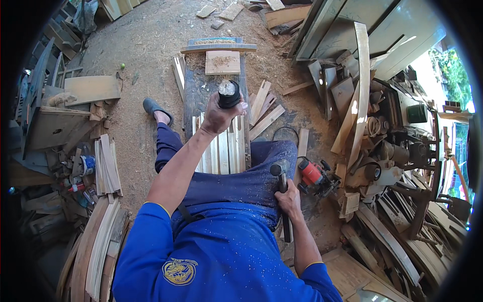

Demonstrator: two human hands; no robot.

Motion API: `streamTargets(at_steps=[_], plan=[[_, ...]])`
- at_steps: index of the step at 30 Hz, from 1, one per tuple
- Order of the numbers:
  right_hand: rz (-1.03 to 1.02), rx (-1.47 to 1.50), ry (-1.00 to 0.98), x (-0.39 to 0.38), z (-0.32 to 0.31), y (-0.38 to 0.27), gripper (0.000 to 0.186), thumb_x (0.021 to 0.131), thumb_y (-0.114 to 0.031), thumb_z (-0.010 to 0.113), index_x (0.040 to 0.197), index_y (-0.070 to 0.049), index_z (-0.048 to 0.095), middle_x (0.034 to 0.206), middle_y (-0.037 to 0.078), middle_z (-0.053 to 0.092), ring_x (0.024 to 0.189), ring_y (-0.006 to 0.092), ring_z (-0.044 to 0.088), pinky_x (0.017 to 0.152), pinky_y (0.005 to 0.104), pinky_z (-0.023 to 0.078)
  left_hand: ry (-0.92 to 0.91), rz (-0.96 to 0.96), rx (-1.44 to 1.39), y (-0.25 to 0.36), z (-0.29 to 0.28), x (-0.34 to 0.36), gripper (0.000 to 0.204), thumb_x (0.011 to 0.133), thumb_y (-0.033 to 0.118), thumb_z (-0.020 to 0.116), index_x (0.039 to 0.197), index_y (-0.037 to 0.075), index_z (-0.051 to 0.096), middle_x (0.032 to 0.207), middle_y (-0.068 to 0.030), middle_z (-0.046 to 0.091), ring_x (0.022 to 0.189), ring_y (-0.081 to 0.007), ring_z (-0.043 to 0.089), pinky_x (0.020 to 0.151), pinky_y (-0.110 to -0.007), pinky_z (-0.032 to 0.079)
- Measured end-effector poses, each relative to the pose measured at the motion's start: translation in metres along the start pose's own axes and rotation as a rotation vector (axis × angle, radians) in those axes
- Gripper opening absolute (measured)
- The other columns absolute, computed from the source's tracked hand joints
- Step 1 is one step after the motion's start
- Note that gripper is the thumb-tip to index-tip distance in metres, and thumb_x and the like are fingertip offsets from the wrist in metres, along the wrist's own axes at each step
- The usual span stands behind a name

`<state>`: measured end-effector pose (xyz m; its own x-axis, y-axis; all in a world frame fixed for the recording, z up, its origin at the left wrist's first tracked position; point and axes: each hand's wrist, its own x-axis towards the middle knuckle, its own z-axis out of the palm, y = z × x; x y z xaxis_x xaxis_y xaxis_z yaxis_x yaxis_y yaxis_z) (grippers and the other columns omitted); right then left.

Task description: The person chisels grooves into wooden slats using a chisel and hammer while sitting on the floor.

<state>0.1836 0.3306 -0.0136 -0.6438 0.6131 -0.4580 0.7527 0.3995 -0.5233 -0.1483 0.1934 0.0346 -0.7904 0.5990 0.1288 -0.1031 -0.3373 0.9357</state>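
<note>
- The left hand (pixel 220 117) is closed around a black round piece (pixel 229 95) with a pale top, held above the desk (pixel 198 91); whether its lower end touches anything is hidden.
- The right hand (pixel 289 200) is wrapped around the handle of a hammer (pixel 283 177), beside the right thigh, head upward.
- If the hammer were swung at that pale top, an off-centre blow could catch the left thumb, which sits close to the rim.
- Sawdust on the wooden block (pixel 222 64) could let it slide if struck or pushed.
- The pale strips (pixel 222 151) on the desk look loose; a knock from a leg could shift them.
- The desk is low, narrow and dark, with a curved bar (pixel 219 48) across its far end.
- A red power tool (pixel 312 174) rests on the sawdust-strewn floor (pixel 151 58), near the right hand.
- Stacked timber (pixel 95 246) and offcuts crowd both sides of the workshop; daylight enters at right.
</note>
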Motion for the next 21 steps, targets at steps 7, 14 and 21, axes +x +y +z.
streamTargets(at_steps=[7,14,21], plan=[[0.018,0.019,-0.027,0.0,-0.003,-0.005,0.029,0.07,-0.015,0.067,0.09,0.001,0.053,0.076,0.023,0.061,0.074,0.0385,0.063,0.071,0.0447,0.049,-0.011,0.008,0.051,0.001,-0.001,0.0,0.014,0.081,0.006,0.075,0.088,0.001,0.064,0.078,-0.0032,0.066,0.069,-0.0106,0.064,0.065,-0.028,0.055],[0.039,0.01,-0.077,-0.002,-0.009,-0.014,0.035,0.072,-0.017,0.066,0.1,0.002,0.056,0.09,0.031,0.066,0.089,0.0479,0.065,0.078,0.0497,0.05,-0.039,0.007,0.1,-0.007,-0.007,0.005,0.018,0.08,0.01,0.078,0.089,0.002,0.064,0.079,-0.0025,0.066,0.072,-0.0108,0.063,0.066,-0.028,0.054],[-0.01,0.064,-0.016,0.001,-0.006,-0.008,0.028,0.07,-0.015,0.066,0.09,0.002,0.053,0.073,0.021,0.059,0.068,0.033,0.061,0.067,0.0433,0.049,-0.089,-0.039,0.22,-0.01,0.003,0.016,0.022,0.082,0.015,0.076,0.093,0.004,0.061,0.078,-0.0018,0.064,0.07,-0.0104,0.06,0.064,-0.028,0.051]])
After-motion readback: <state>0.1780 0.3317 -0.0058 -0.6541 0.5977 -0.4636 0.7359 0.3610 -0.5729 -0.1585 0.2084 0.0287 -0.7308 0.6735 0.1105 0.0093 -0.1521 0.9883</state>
